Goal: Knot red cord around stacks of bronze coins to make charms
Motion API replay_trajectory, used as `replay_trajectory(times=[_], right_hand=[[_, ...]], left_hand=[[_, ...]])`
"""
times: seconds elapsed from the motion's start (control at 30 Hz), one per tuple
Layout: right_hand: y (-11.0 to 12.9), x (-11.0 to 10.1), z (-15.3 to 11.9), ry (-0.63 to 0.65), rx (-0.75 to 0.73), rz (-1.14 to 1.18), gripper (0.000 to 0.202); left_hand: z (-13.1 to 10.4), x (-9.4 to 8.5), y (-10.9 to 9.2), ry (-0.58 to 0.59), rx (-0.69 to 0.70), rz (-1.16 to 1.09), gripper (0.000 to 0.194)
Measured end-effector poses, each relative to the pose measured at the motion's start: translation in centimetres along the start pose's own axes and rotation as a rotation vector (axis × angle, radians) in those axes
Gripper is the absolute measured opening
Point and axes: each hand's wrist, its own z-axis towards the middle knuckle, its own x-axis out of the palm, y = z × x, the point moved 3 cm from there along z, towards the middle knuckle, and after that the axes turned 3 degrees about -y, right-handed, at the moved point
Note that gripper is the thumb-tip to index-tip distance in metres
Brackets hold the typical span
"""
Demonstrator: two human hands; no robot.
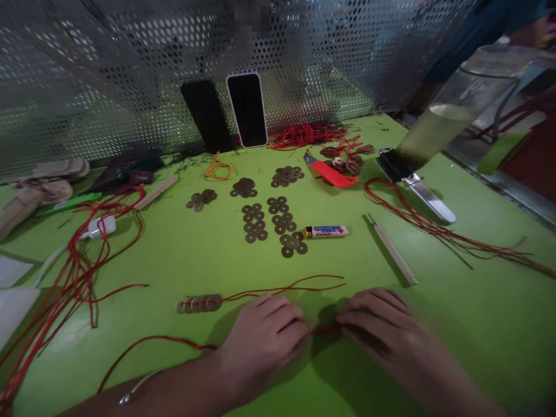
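Low over the green table, my left hand is closed in a pinch on a red cord. My right hand pinches the same cord a short way to the right, so a short length spans the two hands. What sits inside the fingers is hidden. A loose red tail curves out to the left behind my left wrist. Just beyond my left hand lies a row of overlapping coins strung on red cord, with two loose cord ends stretching right.
Small piles of holed coins occupy the middle, beside a lighter. An awl, a brush and a red-handled cutter lie right. Red cords spread left. Two phones lean on the perforated metal panel; a jug stands right.
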Motion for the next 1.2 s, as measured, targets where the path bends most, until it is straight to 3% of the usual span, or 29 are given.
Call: replay_trajectory(times=[0.5, 0.7, 0.8, 0.87, 1.0, 1.07, 1.2], right_hand=[[0.0, 0.0, 0.4, 0.065, -0.050, -0.093, 0.025], [1.3, 0.3, 1.1, 0.070, -0.160, -0.183, 0.033], [2.5, 0.0, 2.2, 0.040, -0.158, -0.160, 0.031], [3.0, -0.4, 2.8, -0.008, -0.118, -0.068, 0.026], [3.0, -0.9, 3.0, -0.068, 0.139, 0.222, 0.015], [3.0, -0.7, 2.7, -0.050, 0.242, 0.344, 0.021], [3.1, 0.1, 2.6, -0.024, 0.349, 0.559, 0.014]], left_hand=[[-0.2, -0.1, 0.2, 0.037, -0.016, -0.005, 0.013], [0.5, -0.7, 0.1, 0.051, -0.212, -0.261, 0.025], [0.7, -1.2, -0.2, 0.036, -0.308, -0.382, 0.009], [0.6, -1.5, -0.2, 0.004, -0.402, -0.464, 0.010], [0.4, -1.9, 0.0, -0.069, -0.575, -0.662, 0.008], [0.4, -2.1, 0.2, -0.102, -0.608, -0.764, 0.008], [0.4, -2.1, 0.4, -0.105, -0.637, -0.838, 0.008]])
